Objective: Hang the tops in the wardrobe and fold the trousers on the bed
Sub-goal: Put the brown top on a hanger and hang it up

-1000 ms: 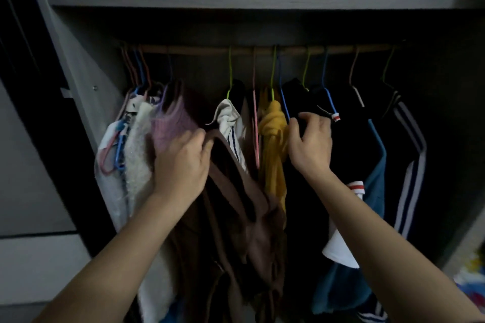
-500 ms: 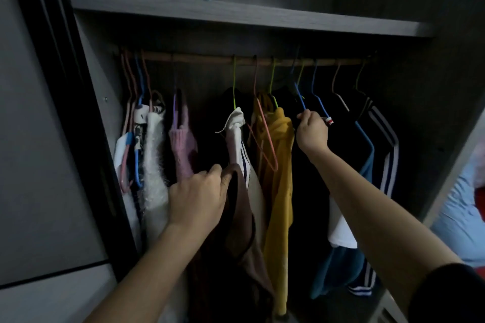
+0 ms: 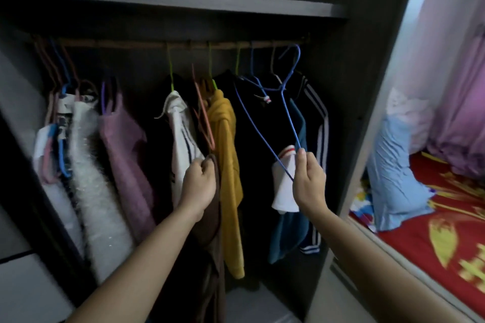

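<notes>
Right hand (image 3: 308, 181) down from the rail (image 3: 131, 44) since half a second ago, thumb and forefinger now pinched on the lower corner of a blue hanger (image 3: 291, 118). Lifted off, by the look of it: hook tilted and just under the rail's right end, bare wire with nothing on it. Hard to say in this dim light whether quite clear of the rail.

Left hand (image 3: 199, 186) likewise dropped a little, fingers curled tight on the bunched edge of the brown top (image 3: 214, 228), same grip as before. Brown top hanging straight down from that fist at the front of the wardrobe (image 3: 183, 5), just beside the yellow top (image 3: 228, 152), not on any hanger yet.

Swung right with the head as well: bed (image 3: 433, 231) now in sight past the wardrobe's side, with a pale blue cloth (image 3: 391, 178) heaped on it. Trousers or not, cannot tell.

For the task, as a judgement: hanger fetched and top in hand, so on to threading. Calls for bringing the two together and feeding one hanger shoulder into the neck, then the other. Worth watching for the thin wire snagging on the dark clothes (image 3: 257, 139) behind while drawn out. Folding on the bed not begun, as far as can be seen.
</notes>
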Motion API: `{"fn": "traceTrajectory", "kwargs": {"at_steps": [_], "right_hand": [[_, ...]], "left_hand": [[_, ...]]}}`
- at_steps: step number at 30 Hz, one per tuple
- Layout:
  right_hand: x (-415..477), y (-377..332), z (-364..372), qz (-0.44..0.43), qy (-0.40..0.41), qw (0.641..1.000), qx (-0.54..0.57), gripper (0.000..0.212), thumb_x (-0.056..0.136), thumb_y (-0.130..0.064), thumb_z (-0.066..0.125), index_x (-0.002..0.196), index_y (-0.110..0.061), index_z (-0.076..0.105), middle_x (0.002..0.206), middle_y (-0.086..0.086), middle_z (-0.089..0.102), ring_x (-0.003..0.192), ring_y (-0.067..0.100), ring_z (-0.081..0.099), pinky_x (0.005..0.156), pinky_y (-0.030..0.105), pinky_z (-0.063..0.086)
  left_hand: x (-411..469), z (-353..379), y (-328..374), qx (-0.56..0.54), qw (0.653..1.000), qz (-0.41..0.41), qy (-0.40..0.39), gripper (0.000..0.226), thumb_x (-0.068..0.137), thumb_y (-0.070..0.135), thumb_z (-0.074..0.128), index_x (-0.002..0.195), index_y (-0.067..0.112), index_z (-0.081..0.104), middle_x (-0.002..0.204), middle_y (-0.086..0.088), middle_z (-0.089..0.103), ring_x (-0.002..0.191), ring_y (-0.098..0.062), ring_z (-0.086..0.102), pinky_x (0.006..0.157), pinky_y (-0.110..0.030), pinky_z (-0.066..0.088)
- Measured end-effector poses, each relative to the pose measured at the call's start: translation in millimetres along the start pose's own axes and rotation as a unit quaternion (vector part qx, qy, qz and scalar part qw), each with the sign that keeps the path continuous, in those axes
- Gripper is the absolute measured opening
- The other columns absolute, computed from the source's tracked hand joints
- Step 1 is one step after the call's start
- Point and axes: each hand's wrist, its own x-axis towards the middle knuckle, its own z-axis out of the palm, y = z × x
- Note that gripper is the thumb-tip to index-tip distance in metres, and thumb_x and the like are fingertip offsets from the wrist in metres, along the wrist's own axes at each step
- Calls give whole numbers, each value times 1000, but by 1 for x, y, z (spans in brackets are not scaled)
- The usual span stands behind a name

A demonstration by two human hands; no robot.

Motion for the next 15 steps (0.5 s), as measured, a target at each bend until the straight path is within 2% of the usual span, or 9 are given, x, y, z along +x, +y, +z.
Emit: {"fn": "traceTrajectory", "kwargs": {"at_steps": [2, 4, 6, 7, 9, 11, 13, 15], "right_hand": [[-7, 12, -32, -3, 7, 1000, 11, 45, 108, -30, 37, 68, -9, 36, 61, 0, 34, 54, 8, 33, 54, 28, 28], [-14, 25, -64, -15, 14, 1000, 17, 47, 108, -32, 36, 71, -4, 39, 62, 8, 37, 57, 18, 36, 56, 37, 31], [-21, 35, -94, -14, 10, 999, 28, 44, 106, -33, 36, 67, -13, 43, 60, 0, 39, 55, 12, 38, 54, 34, 32], [-25, 39, -108, -3, 0, 999, 45, 44, 107, -30, 37, 64, -21, 43, 58, -6, 40, 54, 7, 38, 51, 28, 31], [-34, 45, -136, 28, -38, 996, 78, 51, 108, -24, 38, 58, -28, 46, 52, -11, 44, 49, 2, 40, 49, 18, 31], [-43, 52, -160, 48, -79, 992, 86, 56, 107, -21, 42, 52, -27, 48, 46, -9, 45, 43, 0, 41, 46, 15, 32], [-49, 58, -180, 88, -131, 983, 94, 56, 103, -15, 49, 48, -27, 47, 42, -9, 45, 39, 0, 41, 44, 14, 33], [-52, 65, -195, 124, -190, 971, 70, 51, 98, -23, 61, 50, -25, 45, 45, -11, 43, 41, 4, 40, 47, 19, 33]], "left_hand": [[-1, 29, 7, -54, 996, -43, -49, 30, 105, 35, 37, 93, 12, 52, 71, -1, 47, 63, -18, 49, 60, -31, 37], [-6, 59, 19, -98, 991, -63, -66, 34, 105, 35, 38, 112, 9, 57, 89, -2, 57, 88, -21, 57, 79, -32, 45], [-11, 86, 35, -128, 987, -66, -69, 35, 104, 34, 41, 120, 9, 59, 111, -3, 60, 110, -21, 57, 101, -39, 47], [-13, 98, 44, -143, 984, -78, -74, 35, 104, 33, 41, 123, 9, 59, 117, -5, 60, 114, -22, 56, 105, -42, 45], [-11, 117, 54, -161, 974, -126, -100, 42, 104, 37, 43, 129, 5, 55, 126, -9, 60, 117, -25, 57, 105, -44, 46], [-10, 129, 59, -174, 962, -159, -135, 46, 102, 42, 47, 126, 5, 57, 125, -13, 63, 111, -29, 62, 101, -46, 49], [-16, 139, 64, -188, 955, -158, -167, 42, 101, 41, 48, 124, 8, 61, 122, -11, 65, 107, -28, 63, 99, -43, 50], [-26, 149, 65, -180, 958, -133, -181, 30, 104, 35, 46, 123, 16, 60, 118, -2, 63, 105, -23, 61, 95, -36, 48]]}}
